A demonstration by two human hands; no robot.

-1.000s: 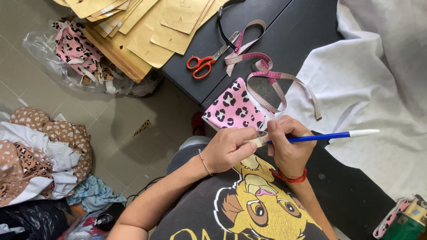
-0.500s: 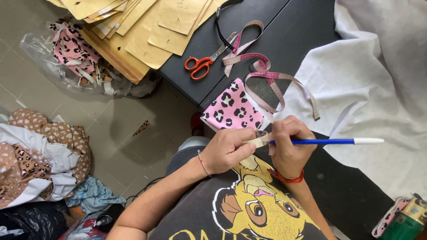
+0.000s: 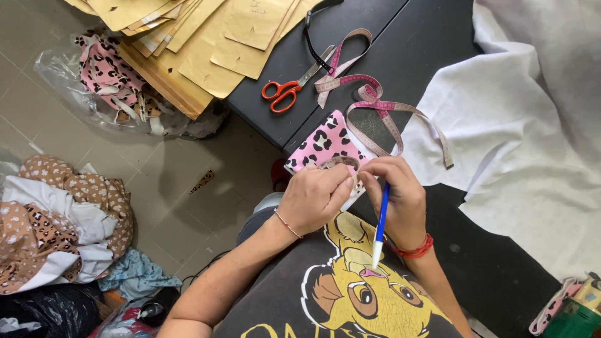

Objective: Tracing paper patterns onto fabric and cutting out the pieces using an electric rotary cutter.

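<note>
a heap of patterned cloth (image 3: 59,219) is lying on the floor at far left, and tan paper patterns (image 3: 188,37) are overhanging the dark tabletop's (image 3: 375,19) far edge beside orange scissors (image 3: 285,92). the left hand (image 3: 313,195) is pinching a pink spotted fabric piece (image 3: 322,145) at the tabletop's near edge, the right hand (image 3: 394,197) is gripping a blue pen (image 3: 380,222), and a measuring tape (image 3: 375,106) and white cloth (image 3: 532,138) are lying further right.

My left hand (image 3: 313,195) pinches the pink leopard cloth (image 3: 324,145) at the black desk (image 3: 432,37) edge; my right hand (image 3: 394,197) grips a blue pen (image 3: 380,220).
</note>
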